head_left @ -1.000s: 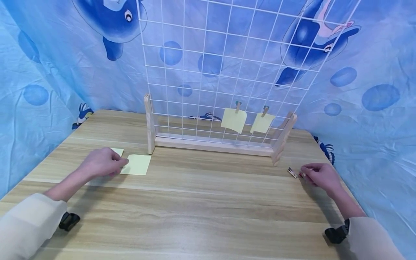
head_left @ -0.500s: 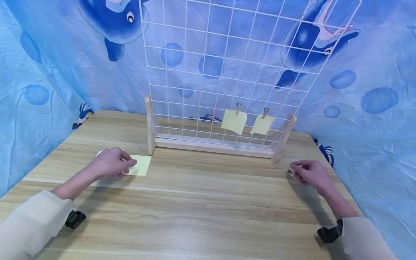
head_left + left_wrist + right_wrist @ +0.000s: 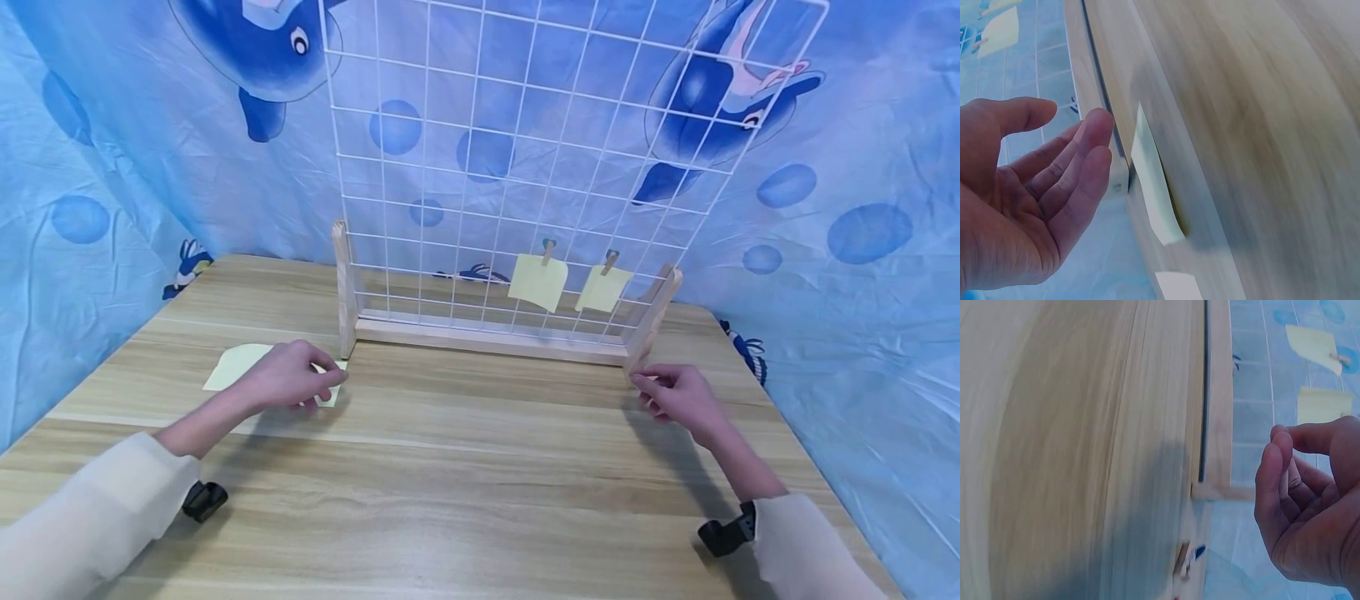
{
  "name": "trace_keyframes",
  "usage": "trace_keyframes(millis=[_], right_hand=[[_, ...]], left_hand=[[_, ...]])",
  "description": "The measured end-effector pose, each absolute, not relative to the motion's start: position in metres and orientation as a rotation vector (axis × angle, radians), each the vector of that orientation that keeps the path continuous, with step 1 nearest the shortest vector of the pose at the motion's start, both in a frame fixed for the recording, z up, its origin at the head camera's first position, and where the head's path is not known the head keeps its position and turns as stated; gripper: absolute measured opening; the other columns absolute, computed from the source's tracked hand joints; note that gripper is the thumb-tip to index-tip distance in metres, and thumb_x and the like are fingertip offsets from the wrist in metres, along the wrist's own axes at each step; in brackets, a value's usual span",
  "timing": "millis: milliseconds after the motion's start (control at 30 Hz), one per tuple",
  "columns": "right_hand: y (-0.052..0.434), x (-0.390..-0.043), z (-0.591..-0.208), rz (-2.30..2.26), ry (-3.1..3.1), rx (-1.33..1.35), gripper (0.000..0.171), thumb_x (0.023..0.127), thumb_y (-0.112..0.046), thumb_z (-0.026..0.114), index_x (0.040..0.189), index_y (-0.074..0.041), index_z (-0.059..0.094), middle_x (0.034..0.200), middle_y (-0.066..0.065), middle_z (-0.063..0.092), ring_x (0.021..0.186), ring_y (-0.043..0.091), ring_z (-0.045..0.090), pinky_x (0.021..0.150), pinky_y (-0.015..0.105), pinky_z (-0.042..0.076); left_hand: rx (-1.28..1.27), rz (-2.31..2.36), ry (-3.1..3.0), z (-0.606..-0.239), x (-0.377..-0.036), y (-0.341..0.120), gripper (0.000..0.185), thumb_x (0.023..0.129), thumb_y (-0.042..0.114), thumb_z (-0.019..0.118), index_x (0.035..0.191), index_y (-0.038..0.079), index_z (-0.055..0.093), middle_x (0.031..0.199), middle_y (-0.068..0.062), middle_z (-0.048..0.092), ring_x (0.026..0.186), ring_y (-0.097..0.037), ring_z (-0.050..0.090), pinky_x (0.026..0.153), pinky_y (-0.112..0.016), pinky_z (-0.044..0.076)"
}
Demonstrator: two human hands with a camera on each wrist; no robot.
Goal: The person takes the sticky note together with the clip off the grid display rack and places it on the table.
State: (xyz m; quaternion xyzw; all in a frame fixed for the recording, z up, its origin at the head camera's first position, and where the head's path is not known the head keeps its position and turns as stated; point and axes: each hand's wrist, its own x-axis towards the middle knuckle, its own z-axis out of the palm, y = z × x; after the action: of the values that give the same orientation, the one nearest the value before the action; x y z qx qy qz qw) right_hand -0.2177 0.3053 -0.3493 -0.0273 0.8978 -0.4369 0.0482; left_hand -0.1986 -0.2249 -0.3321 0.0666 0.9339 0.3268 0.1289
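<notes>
My left hand (image 3: 288, 379) hovers with relaxed fingers over a yellow sticky note (image 3: 331, 393) lying on the wooden table (image 3: 480, 467). In the left wrist view that hand (image 3: 1054, 187) is open just off the note (image 3: 1154, 187), whose edge curls up. A second note (image 3: 232, 364) lies to its left. My right hand (image 3: 671, 393) sits by the right foot (image 3: 651, 321) of the grid stand. The right wrist view shows its fingers (image 3: 1272, 481) loosely curled and holding nothing, with small clothespins (image 3: 1186, 562) on the table behind it.
A white wire grid in a wooden stand (image 3: 487, 337) rises at the back of the table. Two yellow notes (image 3: 537, 281) (image 3: 603, 288) hang on it by clips. Blue dolphin-print cloth (image 3: 112, 167) surrounds the table on all sides.
My left hand slid right and now covers most of the nearer note. My right hand moved left, away from the clothespins, to the stand's right foot.
</notes>
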Motion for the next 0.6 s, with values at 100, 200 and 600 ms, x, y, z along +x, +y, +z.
trace_keyframes(millis=[100,200,600], right_hand=[[0.297,-0.219,-0.352,-1.357,2.721,-0.098,0.041,0.097,-0.027,0.059,0.121,0.006,0.060,0.080,0.014,0.062,0.062,0.014,0.056,0.055,0.030,0.056],[0.288,-0.221,-0.354,-1.393,2.687,-0.111,0.041,0.097,-0.027,0.059,0.121,0.006,0.060,0.081,0.015,0.061,0.062,0.015,0.056,0.055,0.030,0.056],[0.249,-0.224,-0.353,-1.498,2.610,-0.163,0.037,0.096,-0.020,0.060,0.122,0.007,0.060,0.078,0.018,0.062,0.059,0.014,0.056,0.054,0.031,0.055]], left_hand=[[0.201,0.981,2.703,-0.332,-0.199,-0.218,0.036,0.093,0.028,0.058,0.111,-0.003,0.067,0.072,-0.005,0.070,0.057,-0.016,0.065,0.050,-0.033,0.054],[0.213,1.005,2.698,-0.333,-0.201,-0.212,0.035,0.093,0.027,0.058,0.111,-0.001,0.067,0.071,-0.005,0.069,0.057,-0.016,0.065,0.049,-0.033,0.054],[0.281,1.088,2.655,-0.329,-0.210,-0.183,0.033,0.094,0.027,0.058,0.110,0.000,0.068,0.078,-0.009,0.071,0.057,-0.018,0.065,0.050,-0.036,0.056]])
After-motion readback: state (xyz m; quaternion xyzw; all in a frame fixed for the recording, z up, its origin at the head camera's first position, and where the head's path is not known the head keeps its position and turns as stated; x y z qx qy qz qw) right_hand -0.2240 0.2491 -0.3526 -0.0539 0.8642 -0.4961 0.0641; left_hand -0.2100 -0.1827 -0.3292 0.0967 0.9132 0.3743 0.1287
